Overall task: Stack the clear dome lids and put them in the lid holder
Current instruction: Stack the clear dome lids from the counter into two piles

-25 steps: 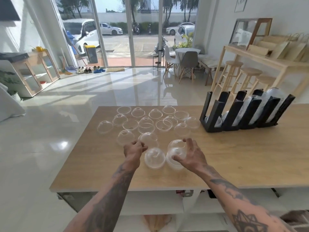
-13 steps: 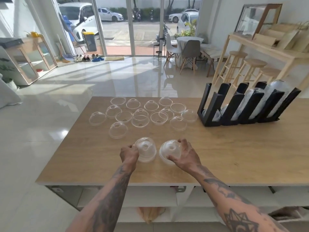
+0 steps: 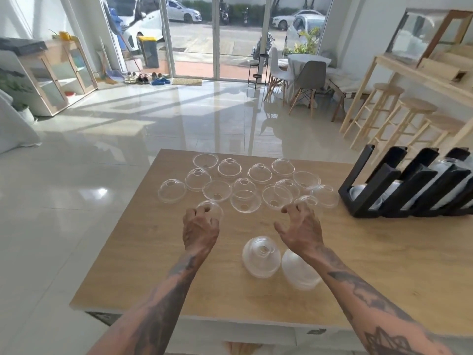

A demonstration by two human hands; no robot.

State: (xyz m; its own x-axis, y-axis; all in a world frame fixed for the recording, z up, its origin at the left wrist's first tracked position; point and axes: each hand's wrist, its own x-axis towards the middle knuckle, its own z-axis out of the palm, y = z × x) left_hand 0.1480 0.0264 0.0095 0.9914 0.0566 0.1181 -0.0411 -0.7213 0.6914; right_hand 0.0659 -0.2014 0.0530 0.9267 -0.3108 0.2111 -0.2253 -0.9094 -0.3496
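Now both hands are out over the wooden table [image 3: 384, 265], reaching into the scatter of loose dome lids [image 3: 252, 188]. The left hand [image 3: 199, 230] has its fingers curled over the top of a single lid [image 3: 211, 207] at the near edge of the spread, touching it; whether it is gripped, I cannot tell. The right hand [image 3: 300, 229] is spread open, empty, fingertips just beside another lid [image 3: 305, 200]. Two stacks sit on the table near the person, the left stack [image 3: 261, 256] and the right stack [image 3: 299, 274], touching. Over on the right stands the black lid holder [image 3: 378, 190], with clear stacks in its slots.
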